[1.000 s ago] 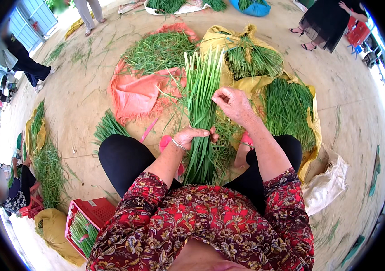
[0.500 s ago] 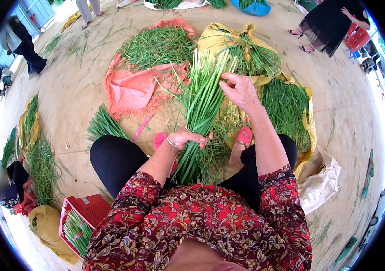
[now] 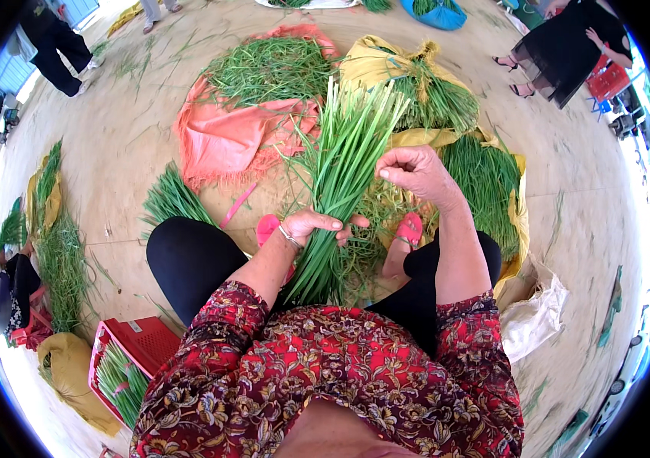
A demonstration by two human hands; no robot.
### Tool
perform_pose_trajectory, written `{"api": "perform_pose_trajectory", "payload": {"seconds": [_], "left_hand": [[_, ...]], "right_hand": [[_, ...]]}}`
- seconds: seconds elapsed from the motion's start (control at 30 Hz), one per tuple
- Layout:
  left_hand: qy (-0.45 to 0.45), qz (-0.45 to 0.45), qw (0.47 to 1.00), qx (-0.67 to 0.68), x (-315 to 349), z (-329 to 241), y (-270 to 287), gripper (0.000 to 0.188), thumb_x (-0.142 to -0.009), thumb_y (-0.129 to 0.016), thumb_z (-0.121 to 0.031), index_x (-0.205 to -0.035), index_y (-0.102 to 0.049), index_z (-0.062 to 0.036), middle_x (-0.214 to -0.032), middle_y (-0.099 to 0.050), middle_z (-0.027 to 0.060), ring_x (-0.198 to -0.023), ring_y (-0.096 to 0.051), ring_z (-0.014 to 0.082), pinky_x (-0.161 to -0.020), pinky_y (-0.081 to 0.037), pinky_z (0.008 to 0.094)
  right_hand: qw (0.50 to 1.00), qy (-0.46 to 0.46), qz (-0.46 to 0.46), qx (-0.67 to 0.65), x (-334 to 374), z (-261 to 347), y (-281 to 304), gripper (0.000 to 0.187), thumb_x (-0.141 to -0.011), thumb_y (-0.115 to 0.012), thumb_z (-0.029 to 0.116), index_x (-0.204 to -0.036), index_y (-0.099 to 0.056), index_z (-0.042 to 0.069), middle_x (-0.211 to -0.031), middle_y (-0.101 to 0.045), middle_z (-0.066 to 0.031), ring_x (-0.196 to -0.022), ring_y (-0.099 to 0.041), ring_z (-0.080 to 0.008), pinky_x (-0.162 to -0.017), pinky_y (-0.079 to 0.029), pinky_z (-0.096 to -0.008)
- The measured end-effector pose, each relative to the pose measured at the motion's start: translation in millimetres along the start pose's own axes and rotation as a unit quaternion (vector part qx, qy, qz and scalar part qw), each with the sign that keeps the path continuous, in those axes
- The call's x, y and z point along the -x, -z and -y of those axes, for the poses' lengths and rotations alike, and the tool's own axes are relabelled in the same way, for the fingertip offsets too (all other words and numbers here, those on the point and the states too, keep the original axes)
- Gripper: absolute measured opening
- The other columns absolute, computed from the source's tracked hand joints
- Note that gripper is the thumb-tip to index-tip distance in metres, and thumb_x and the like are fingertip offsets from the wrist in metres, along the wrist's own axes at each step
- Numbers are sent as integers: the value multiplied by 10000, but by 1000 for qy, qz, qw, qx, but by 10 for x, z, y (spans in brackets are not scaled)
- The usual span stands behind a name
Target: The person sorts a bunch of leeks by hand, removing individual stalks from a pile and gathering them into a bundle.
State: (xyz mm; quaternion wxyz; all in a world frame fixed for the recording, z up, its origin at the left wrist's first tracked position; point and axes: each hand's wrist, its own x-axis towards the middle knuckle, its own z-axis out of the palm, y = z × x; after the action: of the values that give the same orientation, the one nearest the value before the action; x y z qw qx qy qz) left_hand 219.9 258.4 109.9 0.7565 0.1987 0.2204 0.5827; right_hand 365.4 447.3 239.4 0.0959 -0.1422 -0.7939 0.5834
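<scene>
A thick bunch of garlic chives (image 3: 344, 156), pale stalk ends up and dark green leaves down, stands tilted in front of my body. My left hand (image 3: 316, 224) is wrapped round its middle, with a bracelet at the wrist. Just right of the upper stalks is my right hand (image 3: 415, 174), its fingers curled and the thumb against the forefinger. Whether that pinch holds anything is too small to make out. Loose leaves and trimmings (image 3: 367, 259) lie on the floor below the bunch, between my feet in pink sandals (image 3: 409, 229).
Ahead lie a chive heap (image 3: 271, 72) on a pink cloth (image 3: 222, 141), a yellow sack (image 3: 367, 61) and more chives (image 3: 485, 183) at right. Chives (image 3: 176, 195) lie by my left knee. A red crate (image 3: 145, 343) stands lower left, a white sack (image 3: 535, 313) right. Several people are around.
My right hand has come slightly away from the upper stalks, its fingers curling in more. The left hand keeps its hold on the bunch. A person at far left has stepped.
</scene>
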Motion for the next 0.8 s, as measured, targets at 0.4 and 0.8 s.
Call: {"api": "perform_pose_trajectory", "payload": {"seconds": [0.4, 0.8], "left_hand": [[-18, -156, 983, -96, -75, 75, 22, 290, -749, -724, 45, -1020, -627, 7, -862, -666, 114, -681, -653, 246, -652, -552, 357], [-19, -66, 997, -47, -1, 18, 130, 481, -727, -775, -181, -1131, -585, 0, -898, -636, 102, -748, -608, 212, -722, -510, 375]], "right_hand": [[871, 182, -189, 415, -258, -280, -647, 141, -796, -686, 161, -885, -620, 74, -728, -606, -64, -684, -637, -274, -603, -521, -383], [985, -36, 84, -147, -8, 120, -235, 111, -946, -579, 126, -897, -591, 27, -794, -629, -23, -679, -612, -112, -669, -512, -260]]}}
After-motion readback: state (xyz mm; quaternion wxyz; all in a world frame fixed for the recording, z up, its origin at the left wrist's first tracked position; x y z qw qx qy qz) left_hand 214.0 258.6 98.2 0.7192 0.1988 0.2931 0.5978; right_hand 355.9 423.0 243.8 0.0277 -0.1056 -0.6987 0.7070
